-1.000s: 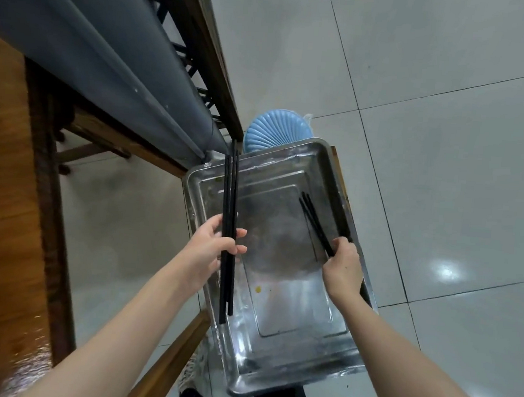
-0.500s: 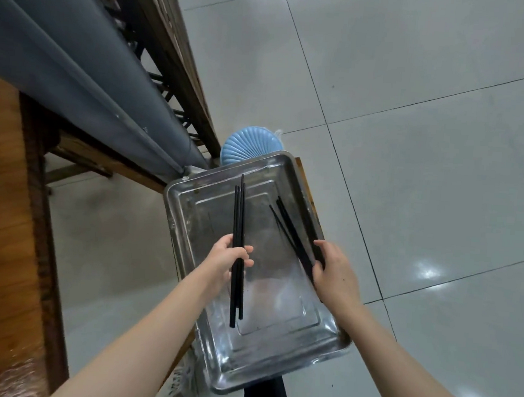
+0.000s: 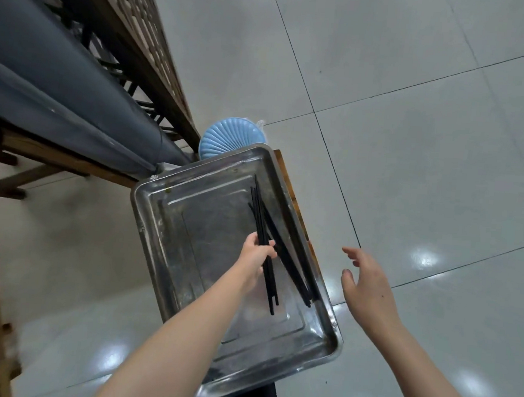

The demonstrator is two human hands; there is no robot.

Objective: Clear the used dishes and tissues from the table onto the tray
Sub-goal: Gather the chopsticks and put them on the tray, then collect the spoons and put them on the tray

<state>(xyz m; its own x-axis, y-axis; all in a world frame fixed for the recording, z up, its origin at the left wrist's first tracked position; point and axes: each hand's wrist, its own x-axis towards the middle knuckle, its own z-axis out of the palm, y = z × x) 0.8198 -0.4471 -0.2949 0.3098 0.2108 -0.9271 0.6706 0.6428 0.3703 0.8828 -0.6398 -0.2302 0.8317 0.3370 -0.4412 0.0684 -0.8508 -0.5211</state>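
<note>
Pinching chopsticks (image 3: 269, 283) above tray (image 3: 205, 225) — left hand (image 3: 254, 255), right hand (image 3: 370, 282) splayed beside, blue disc (image 3: 228, 136) behind

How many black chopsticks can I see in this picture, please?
4. The held pair is gripped by the left hand over the tray. The lying pair rests in the tray by its right wall. The pairs cross, so another could be hidden.
</note>
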